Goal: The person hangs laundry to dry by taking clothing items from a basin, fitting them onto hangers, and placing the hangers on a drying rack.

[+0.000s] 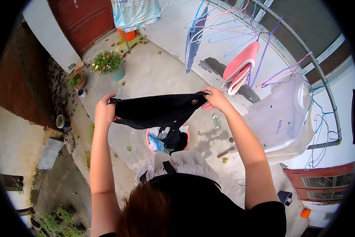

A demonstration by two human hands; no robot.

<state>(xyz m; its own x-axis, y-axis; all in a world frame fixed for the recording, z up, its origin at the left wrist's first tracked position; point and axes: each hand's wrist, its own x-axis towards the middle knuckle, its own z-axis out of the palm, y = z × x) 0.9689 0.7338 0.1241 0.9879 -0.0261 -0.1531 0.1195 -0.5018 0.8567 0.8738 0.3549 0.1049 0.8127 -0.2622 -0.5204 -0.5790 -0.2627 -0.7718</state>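
Note:
A black garment [153, 110] is stretched out in the air between my two hands; a small patch or print shows near its right end. My left hand [105, 110] is closed on the left corner of the cloth. At the opposite corner, my right hand [215, 99] pinches the edge between thumb and fingers. Below the cloth, a pink basin [148, 143] on the ground holds several clothes, white, light blue and dark. The garment hides the far part of the basin.
A curved metal rail [303, 43] at the right carries several hangers, a pink cloth [242, 65], a blue garment [195, 41] and a white shirt [280, 118]. A flower pot [117, 73] stands ahead left. Another light-blue garment [136, 14] hangs near the red door [80, 21].

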